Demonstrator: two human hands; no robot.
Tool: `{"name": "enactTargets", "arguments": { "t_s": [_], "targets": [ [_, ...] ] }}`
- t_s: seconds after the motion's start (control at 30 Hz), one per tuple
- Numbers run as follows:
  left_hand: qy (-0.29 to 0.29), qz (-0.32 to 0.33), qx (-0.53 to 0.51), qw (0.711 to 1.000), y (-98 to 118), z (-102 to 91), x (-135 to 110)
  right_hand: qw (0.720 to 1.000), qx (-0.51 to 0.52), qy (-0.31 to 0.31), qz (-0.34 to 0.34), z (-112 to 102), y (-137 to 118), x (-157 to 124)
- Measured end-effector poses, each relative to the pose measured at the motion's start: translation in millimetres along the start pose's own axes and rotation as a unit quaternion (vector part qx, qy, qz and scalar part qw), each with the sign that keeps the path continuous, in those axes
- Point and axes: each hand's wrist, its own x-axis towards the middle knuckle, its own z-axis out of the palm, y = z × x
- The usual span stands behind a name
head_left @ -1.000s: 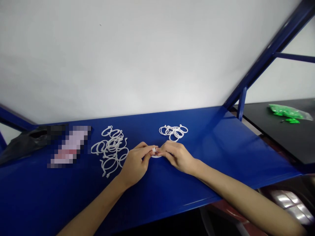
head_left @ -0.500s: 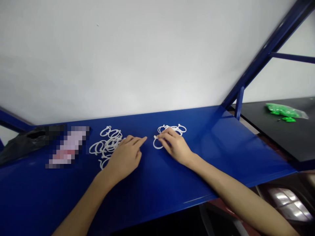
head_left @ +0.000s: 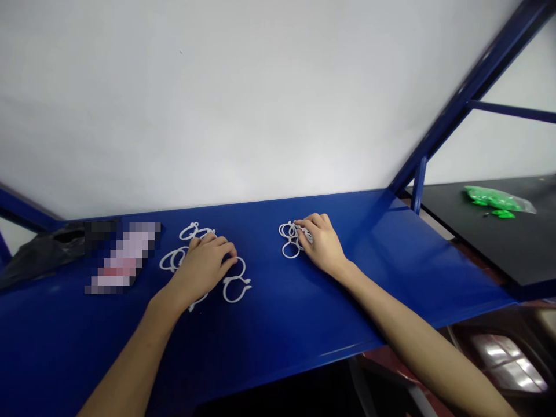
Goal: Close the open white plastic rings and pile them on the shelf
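Rings (head_left: pixel 237 279) lie in two groups on our blue table (head_left: pixel 278 330). Our left hand (head_left: pixel 207 263), half curled, partly covers one, two rings at four o'clock; our right hand (head_left: pixel 319 238), likewise curled, meets the other at nine o'clock. We cannot tell either's grip.

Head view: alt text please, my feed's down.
The left hand covers part of a loose pile of thin white rings, and the right hand is at a smaller cluster of white rings, both groups on a blue tabletop. At far right, a clear bag with green contents lies on a black table.
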Motion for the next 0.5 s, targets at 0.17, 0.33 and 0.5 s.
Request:
{"name": "enactTargets", "arguments": {
  "t_s": [0.17,0.33,0.5],
  "targets": [
    [0.115,-0.021,0.018,0.993,12,-3.5,2,0.998,0.048,-0.006,-0.033,-7,-17,-3],
    [0.223,-0.005,0.013,0.975,35,4.3,2,0.973,0.202,-0.097,-0.049,-9,-43,-12],
    [0.232,0.035,-0.007,0.972,60,19.1,-1,0.928,0.344,-0.130,0.057,-6,-56,-19]
  ]
}}
